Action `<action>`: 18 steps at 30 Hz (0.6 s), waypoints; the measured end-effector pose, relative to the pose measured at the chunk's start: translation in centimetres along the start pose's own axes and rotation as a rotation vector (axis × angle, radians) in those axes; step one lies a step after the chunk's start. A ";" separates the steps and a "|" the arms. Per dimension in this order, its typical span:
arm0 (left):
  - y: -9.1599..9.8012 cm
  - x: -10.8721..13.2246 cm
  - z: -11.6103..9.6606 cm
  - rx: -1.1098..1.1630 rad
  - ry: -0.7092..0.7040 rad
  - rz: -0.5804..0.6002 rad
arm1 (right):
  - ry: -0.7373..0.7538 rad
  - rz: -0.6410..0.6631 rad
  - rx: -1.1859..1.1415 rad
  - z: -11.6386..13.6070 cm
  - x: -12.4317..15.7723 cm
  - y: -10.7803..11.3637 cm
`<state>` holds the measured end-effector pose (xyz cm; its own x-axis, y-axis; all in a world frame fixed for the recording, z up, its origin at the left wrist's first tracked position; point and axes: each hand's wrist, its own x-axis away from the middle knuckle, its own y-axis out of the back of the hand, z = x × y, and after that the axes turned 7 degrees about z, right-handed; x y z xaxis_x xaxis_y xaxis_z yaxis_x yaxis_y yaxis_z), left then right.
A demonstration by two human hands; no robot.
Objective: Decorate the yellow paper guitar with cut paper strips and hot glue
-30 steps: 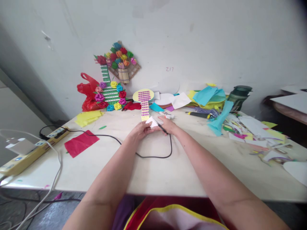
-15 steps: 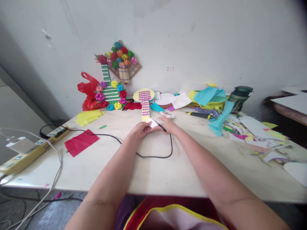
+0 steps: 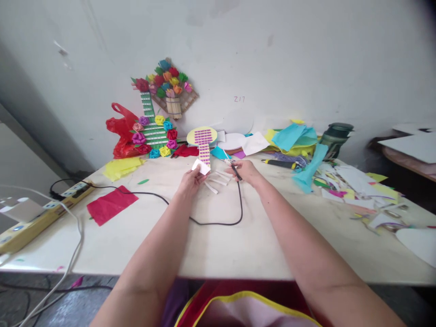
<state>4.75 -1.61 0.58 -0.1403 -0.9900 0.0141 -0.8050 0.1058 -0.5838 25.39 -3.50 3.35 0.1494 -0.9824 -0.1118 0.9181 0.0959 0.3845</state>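
A: What did the hands hold?

B: The left hand had its fingers clamped on a piece of white paper. Well to its right, the right hand was closed around what looked like dark-handled scissors. White strips lay between the two.

A: Where was the room?

B: The tabletop was widest on the near side of both hands, its front edge passing beneath the forearms. A black cord looped across that stretch.

A: Any writing?

B: Past both hands, the wall bore small marks reading "Z17" or "217".

A: What stood around?

B: Just beyond the left hand, a yellow-and-purple craft piece was partly hidden by the paper. To the right hand's right lay a black-and-yellow tool, then paper scraps; a dark bottle stood behind. Left of the left hand lay a red sheet, then a yellow power strip.
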 end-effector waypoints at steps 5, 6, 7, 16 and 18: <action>-0.9 0.3 0.5 -0.013 0.017 0.060 | -0.120 -0.034 0.395 0.2 0.7 3.3; -1.1 0.4 0.7 -0.015 0.023 0.076 | -0.190 -0.021 0.506 0.4 1.0 3.8; -1.3 0.4 0.8 -0.018 0.026 0.093 | -0.264 -0.005 0.621 0.6 1.2 4.2; -2.7 0.8 2.0 -0.076 -0.016 0.188 | -0.564 0.076 0.986 0.1 1.1 5.0; -2.8 0.7 2.2 -0.097 -0.020 0.211 | -0.597 0.118 0.978 0.4 1.1 5.3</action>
<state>8.18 -2.85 0.46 -0.3008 -0.9465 -0.1165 -0.8106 0.3181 -0.4916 30.27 -4.12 5.61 -0.2216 -0.9197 0.3240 0.1940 0.2840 0.9390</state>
